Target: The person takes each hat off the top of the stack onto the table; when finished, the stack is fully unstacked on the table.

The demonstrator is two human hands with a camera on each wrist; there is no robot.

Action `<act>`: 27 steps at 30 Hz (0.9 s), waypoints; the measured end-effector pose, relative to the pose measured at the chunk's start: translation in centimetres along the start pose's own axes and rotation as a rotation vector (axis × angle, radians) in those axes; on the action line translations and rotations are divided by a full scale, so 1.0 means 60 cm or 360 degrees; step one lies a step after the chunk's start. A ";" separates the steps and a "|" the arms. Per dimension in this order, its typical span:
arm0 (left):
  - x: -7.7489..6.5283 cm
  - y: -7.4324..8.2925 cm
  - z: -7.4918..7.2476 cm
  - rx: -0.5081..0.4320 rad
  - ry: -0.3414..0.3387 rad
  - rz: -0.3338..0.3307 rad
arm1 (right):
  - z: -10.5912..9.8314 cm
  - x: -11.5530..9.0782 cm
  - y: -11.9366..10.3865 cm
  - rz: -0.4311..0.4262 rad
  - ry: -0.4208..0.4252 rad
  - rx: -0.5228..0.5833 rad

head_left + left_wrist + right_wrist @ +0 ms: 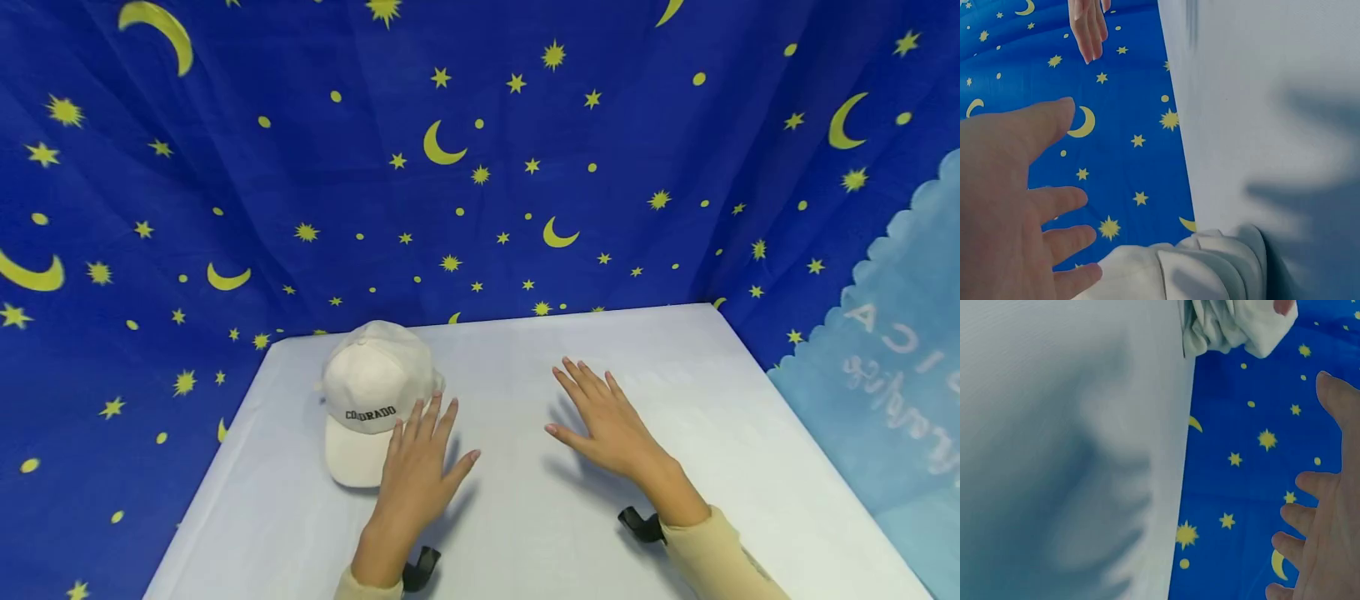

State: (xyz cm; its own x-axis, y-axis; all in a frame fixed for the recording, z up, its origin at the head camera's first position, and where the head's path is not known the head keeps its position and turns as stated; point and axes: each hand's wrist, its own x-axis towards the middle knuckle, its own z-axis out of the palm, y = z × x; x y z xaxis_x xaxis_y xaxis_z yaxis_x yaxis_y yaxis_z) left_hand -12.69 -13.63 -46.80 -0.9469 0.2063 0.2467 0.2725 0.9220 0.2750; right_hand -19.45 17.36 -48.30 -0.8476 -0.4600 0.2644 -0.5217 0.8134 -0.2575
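Note:
A cream baseball cap with dark COLORADO lettering lies at the table's left, its brim towards me. My left hand is spread palm down, its fingers overlapping the cap's right front in the head view. In the left wrist view, the cap shows beyond the fingers. To the right, my right hand hovers over the white table with straight fingers and casts a shadow. It holds nothing. Across from the right hand, the folds of the cap show in the right wrist view.
The white-covered table has a straight far edge. Behind it hangs a blue curtain with yellow moons and stars. A light blue cloth with pale lettering hangs at the right. Black straps sit at the wrists.

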 end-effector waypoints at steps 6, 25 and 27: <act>-0.013 -0.006 -0.001 -0.0049 0.0103 -0.0011 | 0.006 0.022 -0.017 -0.0065 0.0037 0.0012; -0.068 -0.046 -0.005 -0.0183 0.0424 -0.0137 | 0.038 0.084 -0.066 -0.0256 0.0105 0.0153; -0.073 -0.048 -0.007 -0.0204 0.0429 -0.0167 | 0.044 0.092 -0.069 -0.0277 0.0115 0.0173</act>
State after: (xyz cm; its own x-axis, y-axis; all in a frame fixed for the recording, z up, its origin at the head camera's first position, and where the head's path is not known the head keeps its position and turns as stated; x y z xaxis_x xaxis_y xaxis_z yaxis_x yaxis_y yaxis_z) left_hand -9.29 -17.32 -48.28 -0.8964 0.0022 0.4432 0.2112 0.8813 0.4228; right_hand -22.25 10.49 -48.22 -0.7370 -0.5602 0.3782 -0.6700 0.6792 -0.2997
